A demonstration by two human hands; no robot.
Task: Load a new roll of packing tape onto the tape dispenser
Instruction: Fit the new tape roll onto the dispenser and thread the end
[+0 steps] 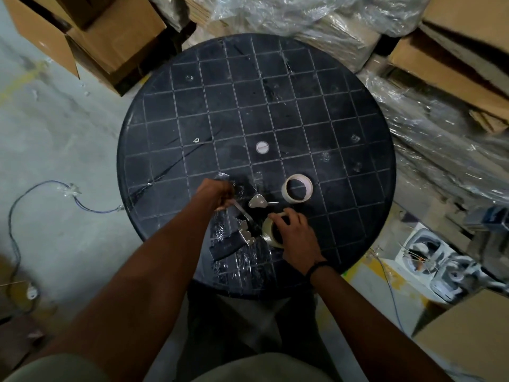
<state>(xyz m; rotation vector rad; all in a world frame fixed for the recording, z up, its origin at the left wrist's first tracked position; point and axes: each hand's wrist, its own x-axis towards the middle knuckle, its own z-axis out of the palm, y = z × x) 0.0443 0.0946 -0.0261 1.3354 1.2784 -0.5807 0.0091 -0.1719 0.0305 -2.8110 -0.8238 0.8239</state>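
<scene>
Right hand: gripping new tape roll, near table front edge.
Left hand: fisted around dispenser handle.
Risk: serrated blade could nick fingers; roll may seat backwards.

Near the counter's near edge, the right grip rests on a tape roll. The left grip is closed around the metal dispenser. An empty core stands just beyond.
</scene>
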